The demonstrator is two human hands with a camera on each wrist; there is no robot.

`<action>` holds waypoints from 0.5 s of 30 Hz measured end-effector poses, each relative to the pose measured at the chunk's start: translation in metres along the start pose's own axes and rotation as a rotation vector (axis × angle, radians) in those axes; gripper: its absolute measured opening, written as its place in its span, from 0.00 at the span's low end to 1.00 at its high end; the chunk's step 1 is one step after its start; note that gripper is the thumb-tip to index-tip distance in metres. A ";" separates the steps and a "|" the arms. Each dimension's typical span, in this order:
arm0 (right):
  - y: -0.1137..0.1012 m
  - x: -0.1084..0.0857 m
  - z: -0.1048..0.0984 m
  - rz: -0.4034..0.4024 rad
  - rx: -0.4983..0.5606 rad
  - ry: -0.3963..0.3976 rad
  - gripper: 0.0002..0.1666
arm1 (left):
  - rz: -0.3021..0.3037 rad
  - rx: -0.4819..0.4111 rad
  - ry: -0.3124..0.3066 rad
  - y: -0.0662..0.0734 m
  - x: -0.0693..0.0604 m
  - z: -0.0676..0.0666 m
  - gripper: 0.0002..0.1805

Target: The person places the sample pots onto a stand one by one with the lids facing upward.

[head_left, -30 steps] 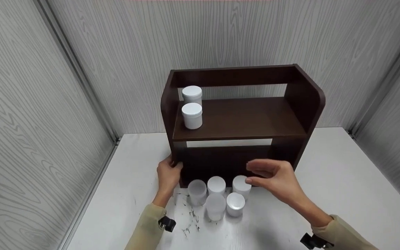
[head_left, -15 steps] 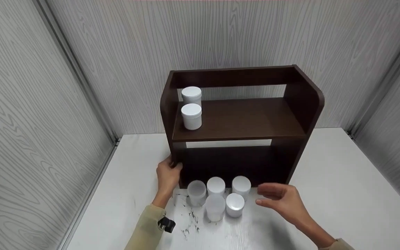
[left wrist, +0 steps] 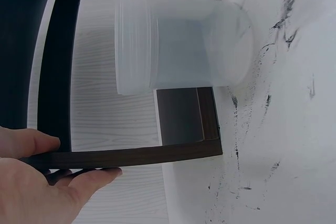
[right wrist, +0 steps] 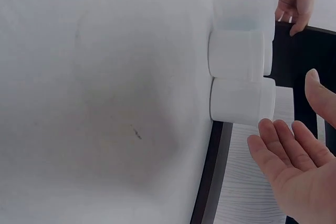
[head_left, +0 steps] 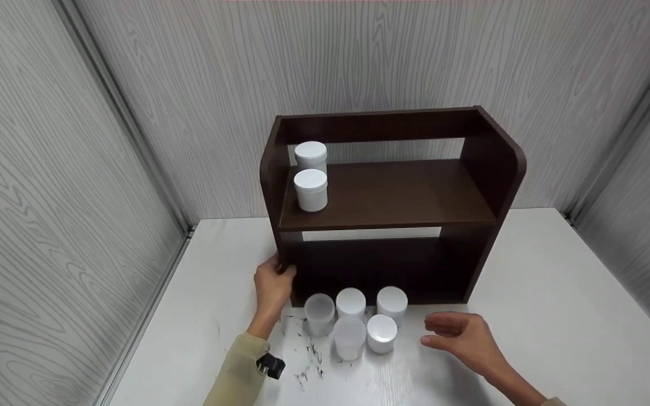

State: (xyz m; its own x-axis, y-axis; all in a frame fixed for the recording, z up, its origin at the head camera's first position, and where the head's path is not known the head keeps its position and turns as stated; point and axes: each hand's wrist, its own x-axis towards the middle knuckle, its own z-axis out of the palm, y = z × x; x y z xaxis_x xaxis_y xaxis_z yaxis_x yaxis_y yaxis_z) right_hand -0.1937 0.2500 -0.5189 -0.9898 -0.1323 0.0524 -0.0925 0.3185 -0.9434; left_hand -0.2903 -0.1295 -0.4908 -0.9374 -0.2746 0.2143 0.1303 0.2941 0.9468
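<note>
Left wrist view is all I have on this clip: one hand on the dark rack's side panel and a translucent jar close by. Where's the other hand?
Observer: The right hand is to the right of the jars on the table, thumb and fingers apart, with nothing in it.
Operator: Got it. Anything up on the rack's upper shelf?
Observer: Yes, at the left end of the upper shelf a lidded white jar stands with a second white jar behind it.
Operator: And how many jars are down on the table?
Observer: Five, clustered at the rack's front: three white ones and two translucent ones.
</note>
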 end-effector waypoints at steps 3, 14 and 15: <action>0.003 0.003 -0.001 -0.012 -0.020 0.007 0.29 | 0.000 -0.001 -0.002 0.001 0.000 0.000 0.24; 0.006 0.021 -0.003 -0.106 -0.024 -0.020 0.28 | 0.023 -0.025 -0.034 0.000 -0.001 -0.001 0.25; 0.007 0.023 -0.003 -0.110 -0.020 -0.024 0.28 | 0.023 -0.025 -0.035 0.000 -0.001 0.000 0.25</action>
State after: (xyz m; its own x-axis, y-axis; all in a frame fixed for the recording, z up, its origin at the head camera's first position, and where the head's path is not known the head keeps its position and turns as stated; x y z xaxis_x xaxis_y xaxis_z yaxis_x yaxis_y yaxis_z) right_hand -0.2178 0.2515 -0.5230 -0.9707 -0.1898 0.1477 -0.2032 0.3189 -0.9257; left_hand -0.2889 -0.1295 -0.4913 -0.9449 -0.2355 0.2274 0.1592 0.2765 0.9477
